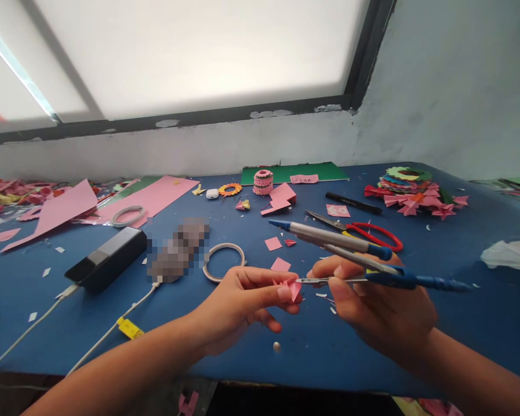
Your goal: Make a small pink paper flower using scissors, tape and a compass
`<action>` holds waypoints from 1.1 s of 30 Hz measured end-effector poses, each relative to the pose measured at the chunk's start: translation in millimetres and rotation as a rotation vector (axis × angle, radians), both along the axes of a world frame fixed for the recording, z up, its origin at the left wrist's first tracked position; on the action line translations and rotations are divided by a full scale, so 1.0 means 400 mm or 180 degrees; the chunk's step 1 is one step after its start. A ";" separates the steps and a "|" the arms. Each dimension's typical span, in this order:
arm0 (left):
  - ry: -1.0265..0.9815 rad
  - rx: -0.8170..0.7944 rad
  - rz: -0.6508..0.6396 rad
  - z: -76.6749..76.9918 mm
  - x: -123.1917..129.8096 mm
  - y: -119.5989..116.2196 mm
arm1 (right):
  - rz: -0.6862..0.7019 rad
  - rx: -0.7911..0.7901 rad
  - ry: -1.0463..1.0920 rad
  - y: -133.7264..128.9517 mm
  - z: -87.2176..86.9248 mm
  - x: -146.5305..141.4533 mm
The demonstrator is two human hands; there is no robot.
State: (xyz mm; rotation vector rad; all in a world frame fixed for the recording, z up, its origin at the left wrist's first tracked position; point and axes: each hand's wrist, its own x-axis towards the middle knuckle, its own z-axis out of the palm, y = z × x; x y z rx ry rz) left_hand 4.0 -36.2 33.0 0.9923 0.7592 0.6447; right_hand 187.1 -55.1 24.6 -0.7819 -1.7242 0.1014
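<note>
My left hand (229, 306) is closed, pinching a small folded pink paper piece (293, 290) between thumb and fingers. In my right hand (385, 315) is a drawing compass (409, 279) with blue and silver parts and a pen (329, 238) clamped to it. The compass's thin metal leg points left, and its tip meets the folded paper. Beyond my hands lie a pink paper square (273, 243) and another partly behind my left fingers. A pearl-like bead (277, 346) rests on the blue table in front of them.
Red-handled scissors (375, 232) and a black pen (353, 203) lie to the right. A tape roll (224, 247), a black device (106, 257) and white cables are on the left. Stacked paper flowers (416, 193) stand back right; pink sheets (65, 214) lie back left.
</note>
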 end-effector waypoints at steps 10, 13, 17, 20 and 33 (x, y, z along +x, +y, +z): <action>-0.0135 -0.0169 -0.0075 0.004 -0.001 0.004 | 0.0188 -0.0763 0.0770 0.004 0.001 -0.012; -0.0134 -0.0176 -0.0080 0.004 0.000 0.005 | 0.0205 -0.0902 0.0878 0.005 0.002 -0.012; -0.0126 -0.0132 -0.0077 0.002 0.000 0.004 | 0.0158 -0.1336 0.1169 0.010 0.012 -0.009; -0.0073 -0.0089 -0.0046 0.000 0.000 0.003 | 0.0241 -0.1725 0.1290 0.013 0.021 -0.009; 0.0110 0.0212 0.0077 -0.005 0.002 0.003 | 0.0136 -0.1043 0.0671 -0.001 0.005 -0.008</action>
